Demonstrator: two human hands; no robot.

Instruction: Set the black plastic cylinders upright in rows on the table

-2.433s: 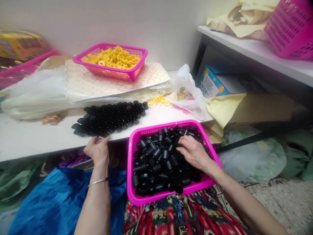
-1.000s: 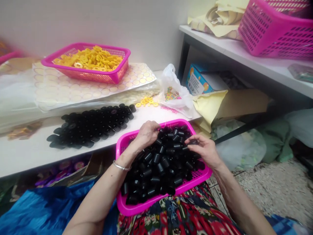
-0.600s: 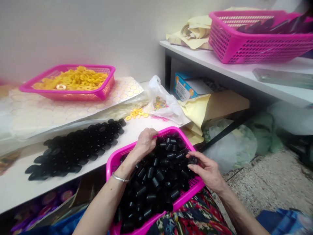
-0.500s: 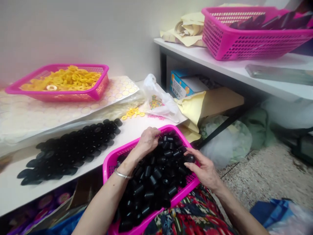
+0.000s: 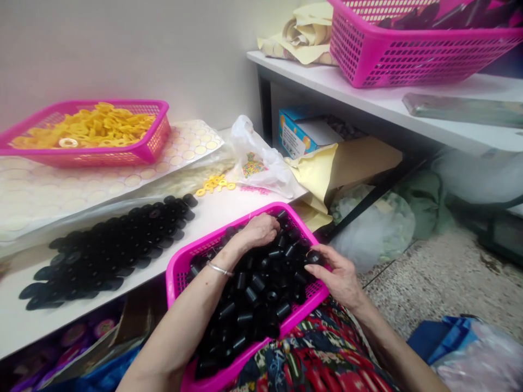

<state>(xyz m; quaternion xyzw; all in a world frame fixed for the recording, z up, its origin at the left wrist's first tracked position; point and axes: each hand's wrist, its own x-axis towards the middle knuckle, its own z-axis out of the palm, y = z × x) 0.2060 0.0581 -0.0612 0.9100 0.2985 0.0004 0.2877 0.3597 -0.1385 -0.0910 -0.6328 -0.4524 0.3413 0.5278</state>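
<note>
A pink plastic basket (image 5: 304, 321) heaped with short black cylindrical pieces (image 5: 252, 295) rests against my lap and the table edge. Over the far part of the heap, my left hand (image 5: 261, 230) has its fingers curled down among the pieces; what they hold, if anything, is hidden. At the basket's right rim, my right hand (image 5: 337, 272) pinches a rounded black piece (image 5: 314, 258) between thumb and fingers. Many flat-ended black pieces (image 5: 118, 245) stand in tight rows on the white table to the left.
A pink basket of yellow rings (image 5: 157, 144) stands at the back left. Loose yellow rings (image 5: 215, 184) lie near a white plastic bag (image 5: 265, 158) with coloured beads. At right, a higher shelf (image 5: 379, 98) bears another pink basket (image 5: 392, 54); a blue box (image 5: 292, 133) sits below.
My left hand has shifted slightly right and lower into the heap. My right hand stays at the rim, with the black piece now showing more clearly. The view has tilted a little.
</note>
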